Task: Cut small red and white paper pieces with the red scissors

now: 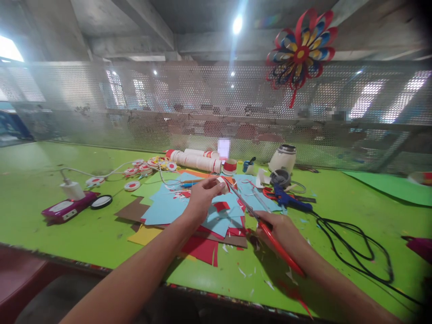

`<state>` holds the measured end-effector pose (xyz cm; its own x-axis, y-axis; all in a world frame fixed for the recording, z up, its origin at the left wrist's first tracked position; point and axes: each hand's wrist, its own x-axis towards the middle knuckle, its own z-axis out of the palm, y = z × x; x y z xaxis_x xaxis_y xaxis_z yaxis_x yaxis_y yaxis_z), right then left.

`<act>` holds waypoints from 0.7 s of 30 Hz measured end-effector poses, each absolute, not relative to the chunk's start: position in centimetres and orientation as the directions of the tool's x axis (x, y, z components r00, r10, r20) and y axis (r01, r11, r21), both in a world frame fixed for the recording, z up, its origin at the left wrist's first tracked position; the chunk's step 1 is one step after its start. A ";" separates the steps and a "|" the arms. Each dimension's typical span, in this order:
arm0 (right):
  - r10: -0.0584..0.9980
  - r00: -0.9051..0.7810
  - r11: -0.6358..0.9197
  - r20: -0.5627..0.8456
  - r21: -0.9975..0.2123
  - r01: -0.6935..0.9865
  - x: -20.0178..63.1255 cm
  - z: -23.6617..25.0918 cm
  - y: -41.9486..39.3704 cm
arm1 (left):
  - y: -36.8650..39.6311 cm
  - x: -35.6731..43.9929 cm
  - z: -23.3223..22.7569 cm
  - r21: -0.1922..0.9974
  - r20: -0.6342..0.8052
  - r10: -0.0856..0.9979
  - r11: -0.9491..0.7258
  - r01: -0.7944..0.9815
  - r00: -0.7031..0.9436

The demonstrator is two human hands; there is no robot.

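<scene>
Now my left hand (202, 195) pinches a small red-and-white paper piece (222, 183); my right hand (281, 231) grips red-handled scissors (259, 220), blades touching it.

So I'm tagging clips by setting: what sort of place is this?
Probably a paper-craft workbench in a workshop: coloured paper sheets litter a green table, the right hand holds scissors, and a paper flower hangs above.

Two forearms showing, both bare from the bottom edge of the frame up to the wrists, no sleeves showing anywhere. Left hand (201, 198) wearing nothing: no glove, ring, watch or band visible. Right hand (281, 231) likewise bare, no glove or wristband. Fingers (216, 183) uncovered, nails too small to make out. Upper arms and clothing staying out of frame.
</scene>
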<state>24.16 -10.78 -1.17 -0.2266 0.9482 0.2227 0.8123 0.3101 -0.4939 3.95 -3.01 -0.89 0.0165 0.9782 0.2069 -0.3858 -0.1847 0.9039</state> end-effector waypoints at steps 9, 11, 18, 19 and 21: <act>0.935 -0.256 0.339 0.245 -0.408 0.848 24.0 -0.7 -10.9 | -3.1 4.1 -0.6 0.916 0.235 0.972 -0.217 -0.336 0.012; 0.935 -0.255 0.340 0.246 -0.423 0.840 24.1 -0.9 -10.7 | -3.2 4.1 -0.6 0.920 0.223 0.974 -0.200 -0.338 0.028; 0.940 -0.249 0.336 0.233 -0.511 0.791 24.2 -1.3 -10.6 | -3.3 4.1 -0.7 0.909 0.237 0.970 -0.202 -0.364 0.053; 0.941 -0.245 0.334 0.234 -0.516 0.789 24.2 -1.3 -10.7 | -3.3 4.1 -0.7 0.906 0.241 0.969 -0.204 -0.371 0.055; 0.943 -0.237 0.327 0.233 -0.527 0.784 24.1 -1.2 -10.8 | -3.3 4.1 -0.7 0.901 0.237 0.970 -0.196 -0.386 0.060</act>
<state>24.12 -10.81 -1.21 -0.2367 0.9431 0.2334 0.7841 0.3273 -0.5274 4.14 -3.28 -0.70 0.0602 0.9697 0.2369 -0.3858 -0.1963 0.9015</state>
